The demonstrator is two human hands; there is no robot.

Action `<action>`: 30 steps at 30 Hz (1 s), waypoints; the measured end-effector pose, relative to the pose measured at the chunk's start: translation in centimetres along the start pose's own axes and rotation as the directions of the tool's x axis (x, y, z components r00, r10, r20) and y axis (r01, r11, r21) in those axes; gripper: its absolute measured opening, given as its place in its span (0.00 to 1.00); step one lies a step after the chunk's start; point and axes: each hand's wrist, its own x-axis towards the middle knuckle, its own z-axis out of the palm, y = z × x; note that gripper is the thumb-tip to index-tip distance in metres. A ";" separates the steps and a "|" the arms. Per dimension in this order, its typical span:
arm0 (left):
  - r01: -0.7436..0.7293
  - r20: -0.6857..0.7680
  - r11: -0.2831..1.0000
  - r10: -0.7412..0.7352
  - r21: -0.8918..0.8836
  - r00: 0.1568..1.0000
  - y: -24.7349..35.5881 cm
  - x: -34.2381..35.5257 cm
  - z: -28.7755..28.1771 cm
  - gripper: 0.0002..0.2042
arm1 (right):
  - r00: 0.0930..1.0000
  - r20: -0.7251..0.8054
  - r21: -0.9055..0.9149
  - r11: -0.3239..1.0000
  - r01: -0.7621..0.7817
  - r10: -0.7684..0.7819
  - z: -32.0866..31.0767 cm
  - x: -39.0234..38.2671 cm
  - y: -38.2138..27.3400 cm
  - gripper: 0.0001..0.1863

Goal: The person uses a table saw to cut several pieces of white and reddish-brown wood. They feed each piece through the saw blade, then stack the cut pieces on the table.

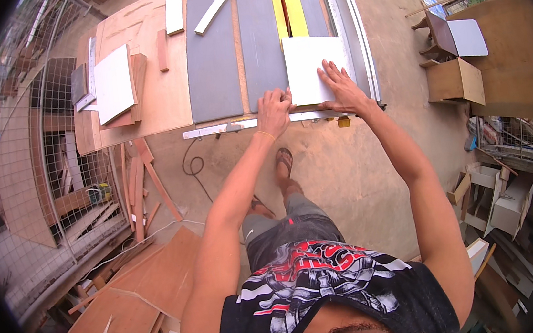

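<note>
A white square board [308,64] lies flat on the grey top of a table saw [214,74], over the near end of the yellow insert plate [292,8] with its dark slot. My right hand [343,92] rests on the board's right part, fingers stretched out and spread. At the board's near left edge is my left hand [275,110], its fingers curled and gripping that edge. The blade is not visible. Along the board's right side runs a metal fence [351,34].
On the wooden left extension lie a stack with a white panel [114,85], a white block [174,12] and a reddish wood strip [162,50]. A white strip [215,9] lies on the saw top. Wood offcuts [142,186] and a cable [194,167] are on the floor.
</note>
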 end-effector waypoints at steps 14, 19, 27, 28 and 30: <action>0.012 0.036 1.000 -0.012 0.000 0.999 -1.4 3.9 -0.4 0.13 | 0.999 0.013 0.046 0.998 -0.047 0.046 -1.3 3.5 1.3 0.67; 0.019 0.033 1.000 -0.019 -0.007 0.999 -1.8 4.6 -0.2 0.09 | 1.000 -0.010 0.023 0.999 -0.024 0.024 -1.7 4.0 1.8 0.65; 0.023 -0.013 1.000 -0.023 0.007 1.000 -2.1 5.5 0.2 0.08 | 0.999 -0.010 0.051 0.998 0.031 -0.031 -2.2 4.8 2.9 0.64; 0.021 -0.017 1.000 -0.021 0.006 1.000 -2.0 5.5 0.2 0.08 | 1.000 -0.007 0.047 0.999 0.026 -0.025 -2.3 4.8 2.8 0.63; 0.014 -0.029 1.000 -0.014 0.006 0.999 -2.1 5.9 0.1 0.09 | 1.000 0.002 0.031 0.999 0.013 -0.013 -2.0 5.1 3.1 0.64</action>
